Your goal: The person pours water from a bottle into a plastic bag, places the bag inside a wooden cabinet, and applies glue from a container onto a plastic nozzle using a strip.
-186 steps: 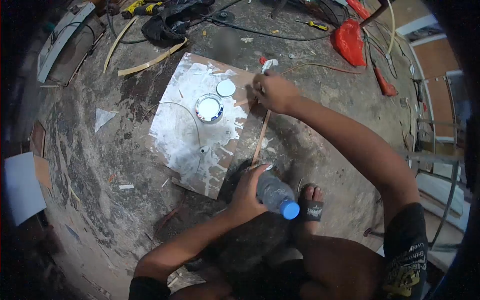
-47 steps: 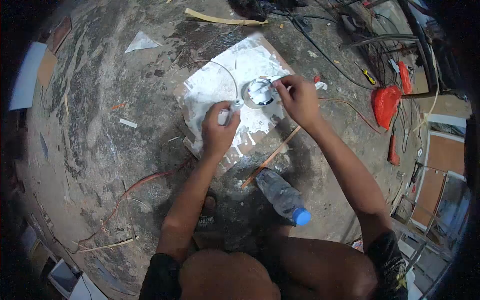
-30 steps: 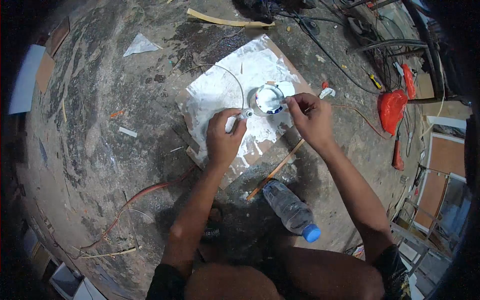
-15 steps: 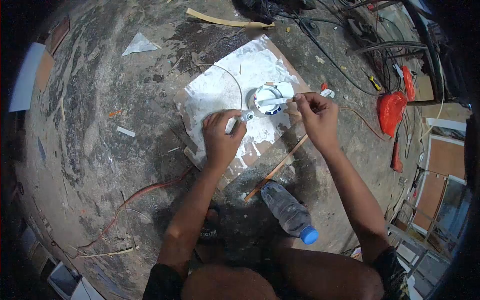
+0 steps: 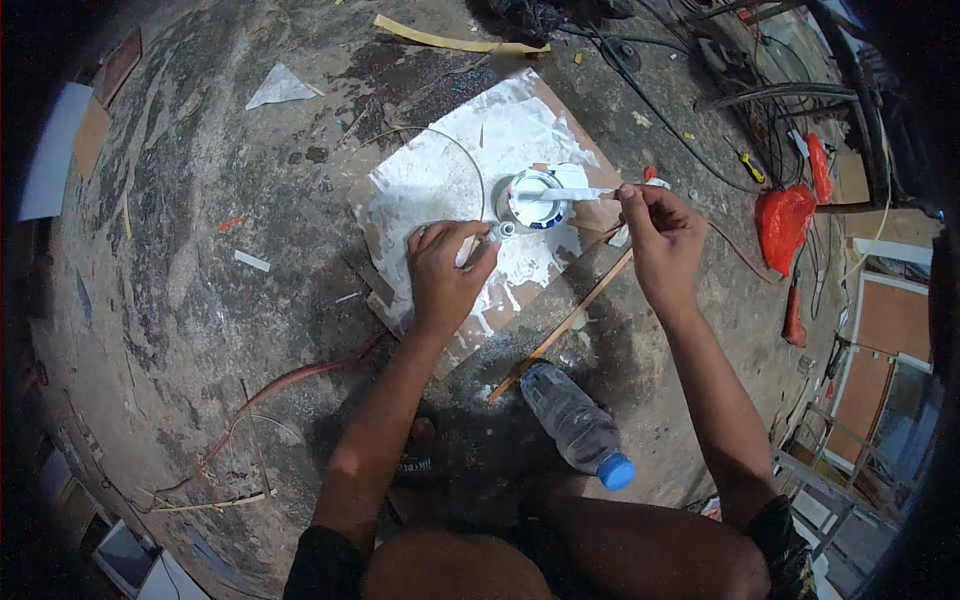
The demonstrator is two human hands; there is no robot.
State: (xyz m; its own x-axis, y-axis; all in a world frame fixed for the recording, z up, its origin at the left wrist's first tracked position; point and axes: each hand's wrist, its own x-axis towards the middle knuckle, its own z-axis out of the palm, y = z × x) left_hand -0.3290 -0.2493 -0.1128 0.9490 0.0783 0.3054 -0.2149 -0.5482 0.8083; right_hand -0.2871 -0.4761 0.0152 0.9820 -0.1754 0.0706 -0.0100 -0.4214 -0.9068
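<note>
My right hand (image 5: pixel 666 240) pinches one end of a flat, white-coated stick (image 5: pixel 588 195). The stick's other end reaches over the mouth of a small can (image 5: pixel 512 209) with white paint in it. Beside that can, to its lower left, my left hand (image 5: pixel 445 268) grips a small pale bottle (image 5: pixel 506 230) between thumb and fingers. The bottle's round mouth faces up, and most of its body is too small to make out. Can and bottle are on a paint-smeared white board (image 5: pixel 420 185) lying on the floor.
A clear plastic bottle (image 5: pixel 572 420) with a blue cap lies near my knees. Close to it a thin wooden strip (image 5: pixel 565 330) crosses the board's edge. Red plastic (image 5: pixel 783 228), a screwdriver (image 5: pixel 750 167) and tangled cables (image 5: pixel 640 85) lie to the right.
My right hand has moved a little right and downward, drawing the stick rightward across the can. My left hand and the small bottle have shifted slightly right.
</note>
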